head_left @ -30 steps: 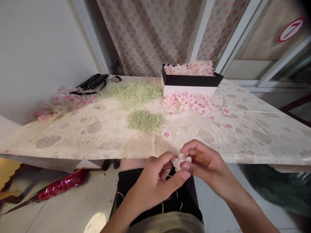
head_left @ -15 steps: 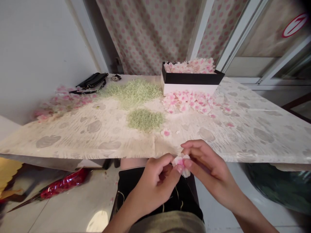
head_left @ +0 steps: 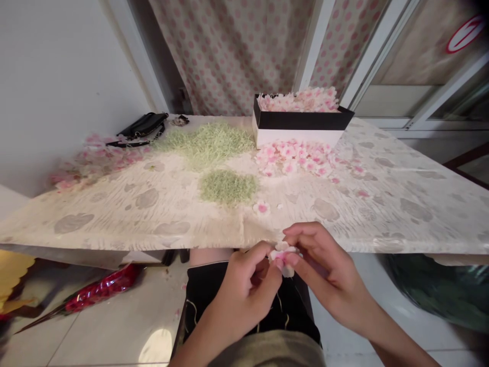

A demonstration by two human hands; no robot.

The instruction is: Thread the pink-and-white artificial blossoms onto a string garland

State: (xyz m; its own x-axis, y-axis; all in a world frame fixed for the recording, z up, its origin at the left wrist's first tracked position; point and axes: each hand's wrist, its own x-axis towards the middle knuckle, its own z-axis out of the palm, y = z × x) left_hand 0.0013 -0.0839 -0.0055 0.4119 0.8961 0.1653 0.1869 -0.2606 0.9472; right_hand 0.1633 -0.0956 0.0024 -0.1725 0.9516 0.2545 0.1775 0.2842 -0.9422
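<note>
Through the head camera I see a pink-and-white flower (head_left: 282, 246) just at the middle of the near edge of the counter (head_left: 114, 219), above the lap. My left hand (head_left: 244, 290) and right hand (head_left: 330, 275) both have their fingers narrowed on it, pinching it from either side. The thumbs cover part of the petals, and some left fingers curl out of sight, so I cannot tell what they touch behind it. Both forearms are cut off by the bottom of my view.

Just in from that edge lies a single blossom (head_left: 262, 208) with a small white scrap (head_left: 279, 206) beside it. Farther in sit a small green shredded clump (head_left: 228, 187) and a larger green heap (head_left: 208, 142). Toward the far edge, right of centre, loose blossoms (head_left: 298, 157) hide the foot of a black-rimmed white box (head_left: 300, 121), itself heaped with blossoms; I cannot make out its inside. By the far left corner, a black bag (head_left: 143, 126) adjoins blurred pink flowers (head_left: 99, 158).
</note>
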